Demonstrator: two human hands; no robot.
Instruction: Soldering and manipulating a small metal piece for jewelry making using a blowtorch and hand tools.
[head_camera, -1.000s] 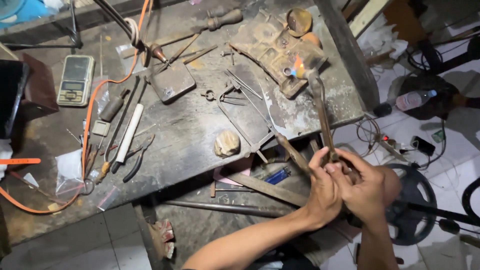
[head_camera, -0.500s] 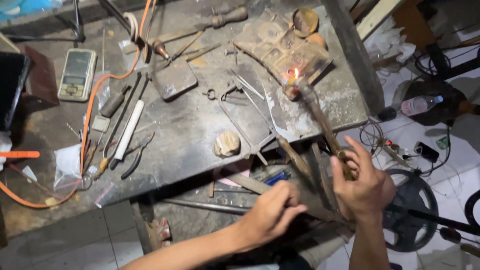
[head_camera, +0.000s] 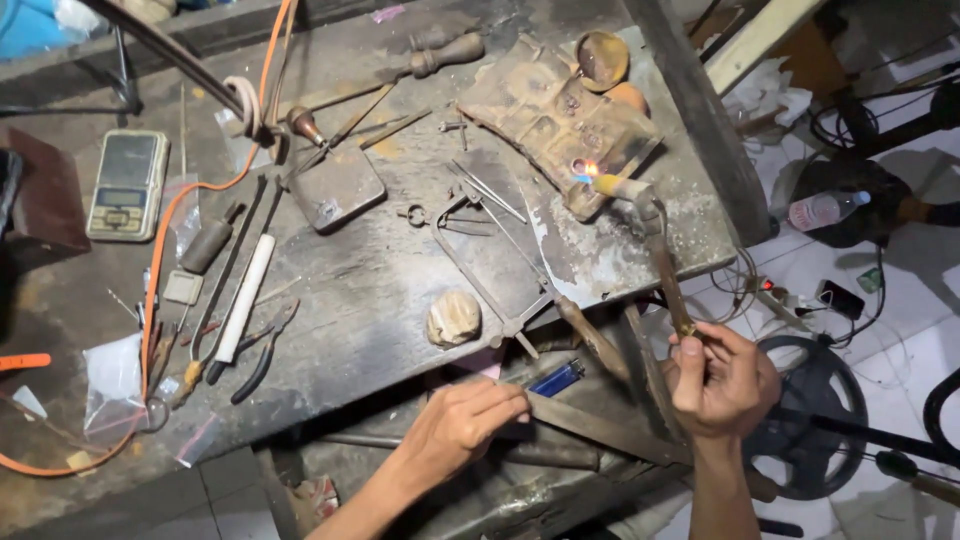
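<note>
The right hand grips the torch by its lower end; its flame burns at the charred block. The left hand, fingers curled, touches the blue lighter on the lower shelf. Heating seems just begun, so the flame needs steady aim.

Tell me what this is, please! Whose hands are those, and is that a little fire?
A camera on a person's head looks down at a messy workbench. Both hands are that person's own. The right hand holds a blowtorch; yes, a small flame burns at its tip, beside a scorched block. The left hand rests low at the bench's front edge, near a blue lighter. On the bench lie pliers, a white rod, an orange hose and a small pocket scale.
</note>
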